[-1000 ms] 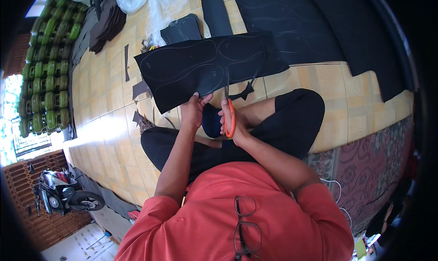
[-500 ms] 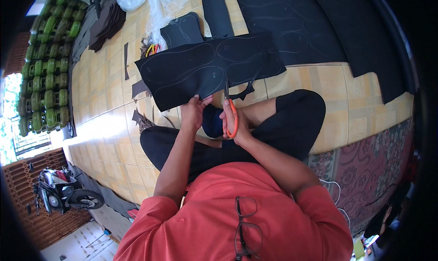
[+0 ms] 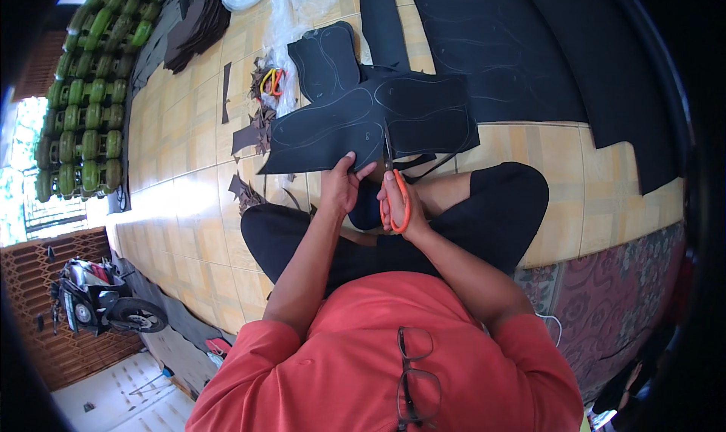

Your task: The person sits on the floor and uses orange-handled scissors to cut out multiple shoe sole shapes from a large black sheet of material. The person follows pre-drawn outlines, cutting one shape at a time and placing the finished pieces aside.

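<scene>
Pointing scissors [image 3: 404, 188] forward, right hand [image 3: 398, 207] near left hand [image 3: 342, 188].

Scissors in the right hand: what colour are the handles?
The handles are orange, seen best in the head view.

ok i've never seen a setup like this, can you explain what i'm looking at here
There's no machine: a person sits cross-legged, working with bare hands. The view comes from a wide camera on their head, looking down, so straight edges bend. The left grip pinches a black sheet marked with pale curved outlines. The right grip holds orange-handled scissors, blades at that sheet. On the tiled floor lie brown scraps and larger dark sheets.
</scene>
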`<action>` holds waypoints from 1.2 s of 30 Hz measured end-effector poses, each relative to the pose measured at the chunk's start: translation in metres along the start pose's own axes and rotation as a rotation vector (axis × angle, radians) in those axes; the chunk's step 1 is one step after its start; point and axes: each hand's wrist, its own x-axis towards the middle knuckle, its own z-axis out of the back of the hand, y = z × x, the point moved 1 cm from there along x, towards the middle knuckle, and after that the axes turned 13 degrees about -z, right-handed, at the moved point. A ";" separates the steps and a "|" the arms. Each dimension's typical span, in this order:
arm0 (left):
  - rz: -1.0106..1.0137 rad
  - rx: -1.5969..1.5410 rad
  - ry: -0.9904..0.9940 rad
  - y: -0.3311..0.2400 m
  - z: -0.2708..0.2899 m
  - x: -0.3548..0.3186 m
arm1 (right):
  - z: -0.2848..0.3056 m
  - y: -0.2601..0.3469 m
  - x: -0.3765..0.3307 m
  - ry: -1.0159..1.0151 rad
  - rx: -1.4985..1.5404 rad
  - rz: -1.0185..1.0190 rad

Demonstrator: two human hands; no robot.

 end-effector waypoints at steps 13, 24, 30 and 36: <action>0.095 0.155 0.095 -0.030 0.013 -0.003 | 0.005 0.014 -0.009 0.061 -0.036 0.011; 0.104 0.060 0.099 -0.032 0.002 -0.033 | -0.003 0.022 -0.004 -0.065 -0.057 0.055; 0.143 0.055 0.053 -0.034 0.000 -0.048 | -0.005 0.031 0.011 -0.043 0.020 0.099; 0.159 0.047 0.045 -0.042 0.008 -0.044 | 0.004 0.042 0.006 0.006 -0.043 0.027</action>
